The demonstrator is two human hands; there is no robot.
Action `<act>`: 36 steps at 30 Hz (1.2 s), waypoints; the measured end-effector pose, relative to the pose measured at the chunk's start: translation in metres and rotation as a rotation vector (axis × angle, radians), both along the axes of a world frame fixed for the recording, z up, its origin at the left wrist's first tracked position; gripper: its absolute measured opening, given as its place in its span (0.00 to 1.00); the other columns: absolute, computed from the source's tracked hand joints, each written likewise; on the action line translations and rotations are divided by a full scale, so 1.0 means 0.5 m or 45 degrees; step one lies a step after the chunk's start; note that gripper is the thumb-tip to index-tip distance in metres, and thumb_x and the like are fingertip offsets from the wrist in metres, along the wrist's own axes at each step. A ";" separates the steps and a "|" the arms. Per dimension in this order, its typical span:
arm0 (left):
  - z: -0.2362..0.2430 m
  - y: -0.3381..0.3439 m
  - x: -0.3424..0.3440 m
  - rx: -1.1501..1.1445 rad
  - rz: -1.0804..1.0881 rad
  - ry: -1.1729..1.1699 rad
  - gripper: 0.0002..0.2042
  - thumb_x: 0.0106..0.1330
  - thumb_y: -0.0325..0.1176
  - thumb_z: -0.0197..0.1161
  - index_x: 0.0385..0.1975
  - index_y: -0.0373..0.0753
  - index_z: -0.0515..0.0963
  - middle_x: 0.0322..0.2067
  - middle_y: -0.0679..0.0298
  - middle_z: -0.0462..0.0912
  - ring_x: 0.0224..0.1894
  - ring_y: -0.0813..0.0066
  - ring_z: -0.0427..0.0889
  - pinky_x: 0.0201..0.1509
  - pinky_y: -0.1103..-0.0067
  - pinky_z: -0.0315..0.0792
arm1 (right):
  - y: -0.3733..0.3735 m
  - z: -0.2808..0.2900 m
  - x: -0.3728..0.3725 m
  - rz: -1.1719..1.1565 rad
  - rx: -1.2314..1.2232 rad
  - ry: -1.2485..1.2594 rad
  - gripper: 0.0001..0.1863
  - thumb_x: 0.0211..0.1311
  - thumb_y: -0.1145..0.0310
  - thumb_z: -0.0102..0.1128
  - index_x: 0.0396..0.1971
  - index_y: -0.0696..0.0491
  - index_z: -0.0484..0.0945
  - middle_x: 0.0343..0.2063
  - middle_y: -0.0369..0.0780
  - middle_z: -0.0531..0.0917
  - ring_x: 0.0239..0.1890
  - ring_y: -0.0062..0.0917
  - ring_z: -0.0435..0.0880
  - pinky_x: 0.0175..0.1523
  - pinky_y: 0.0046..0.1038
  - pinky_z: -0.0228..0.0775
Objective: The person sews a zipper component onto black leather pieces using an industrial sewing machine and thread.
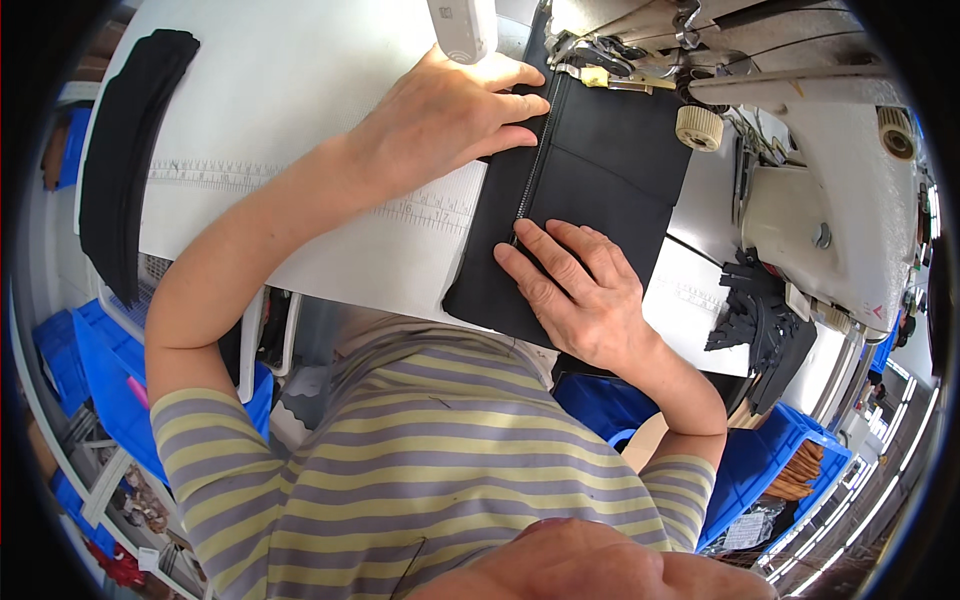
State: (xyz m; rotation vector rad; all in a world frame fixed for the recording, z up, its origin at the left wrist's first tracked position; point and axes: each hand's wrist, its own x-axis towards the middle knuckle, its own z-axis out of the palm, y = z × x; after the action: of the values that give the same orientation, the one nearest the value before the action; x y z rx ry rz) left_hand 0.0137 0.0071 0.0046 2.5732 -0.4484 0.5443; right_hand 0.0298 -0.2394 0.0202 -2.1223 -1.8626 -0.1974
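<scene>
A black fabric panel (610, 190) lies flat on the white table beneath the sewing machine's presser foot area (570, 68). Along the panel runs a zipper (537, 165) with dark metallic teeth, its far end at the foot. My left hand (435, 115) rests palm down beside the zipper, fingers spread, tips touching the black fabric close to the foot. Nearer to me, my right hand (588, 285) lies flat on the panel with fingertips by the zipper's near end, fingers stretched out. Neither hand grips anything that shows.
The sewing machine (810, 215) fills the right side. A white lamp-like device (463, 30) hangs above my left hand. Folded black strips (135, 160) lie at the table's left edge, loose black pieces (750, 315) at the right. Blue bins (115, 365) stand below; another blue bin (745, 470) holds brown pieces.
</scene>
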 end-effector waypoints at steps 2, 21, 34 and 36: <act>-0.001 0.000 0.000 -0.016 0.009 0.043 0.12 0.59 0.36 0.65 0.42 0.40 0.80 0.49 0.66 0.80 0.40 0.66 0.81 0.41 0.73 0.75 | 0.001 0.001 0.001 0.005 -0.005 0.015 0.22 0.51 0.68 0.60 0.50 0.50 0.79 0.52 0.37 0.77 0.51 0.31 0.75 0.53 0.36 0.71; -0.020 -0.031 -0.016 0.229 0.138 -0.083 0.19 0.58 0.38 0.67 0.48 0.38 0.77 0.53 0.65 0.77 0.53 0.72 0.76 0.53 0.68 0.67 | 0.035 0.004 0.048 -0.028 0.063 -0.028 0.21 0.48 0.69 0.64 0.46 0.49 0.81 0.50 0.37 0.78 0.49 0.31 0.76 0.51 0.35 0.73; -0.026 -0.034 -0.015 0.365 0.192 -0.205 0.18 0.58 0.36 0.66 0.48 0.39 0.78 0.53 0.67 0.78 0.51 0.72 0.77 0.52 0.71 0.68 | 0.056 0.006 0.083 -0.080 0.054 -0.002 0.23 0.46 0.69 0.68 0.47 0.49 0.81 0.50 0.38 0.78 0.50 0.32 0.77 0.51 0.36 0.74; -0.026 -0.036 -0.014 0.373 0.209 -0.215 0.18 0.58 0.34 0.66 0.48 0.39 0.77 0.53 0.67 0.78 0.51 0.72 0.77 0.52 0.72 0.68 | 0.058 0.006 0.089 -0.081 0.050 -0.003 0.23 0.46 0.70 0.68 0.47 0.49 0.81 0.50 0.38 0.78 0.49 0.33 0.77 0.52 0.36 0.73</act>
State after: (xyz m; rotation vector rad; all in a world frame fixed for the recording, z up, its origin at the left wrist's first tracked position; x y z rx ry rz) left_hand 0.0067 -0.0109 -0.0083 2.8740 -0.4006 0.8122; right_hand 0.0744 -0.2102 0.0233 -2.1575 -1.7790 -0.2490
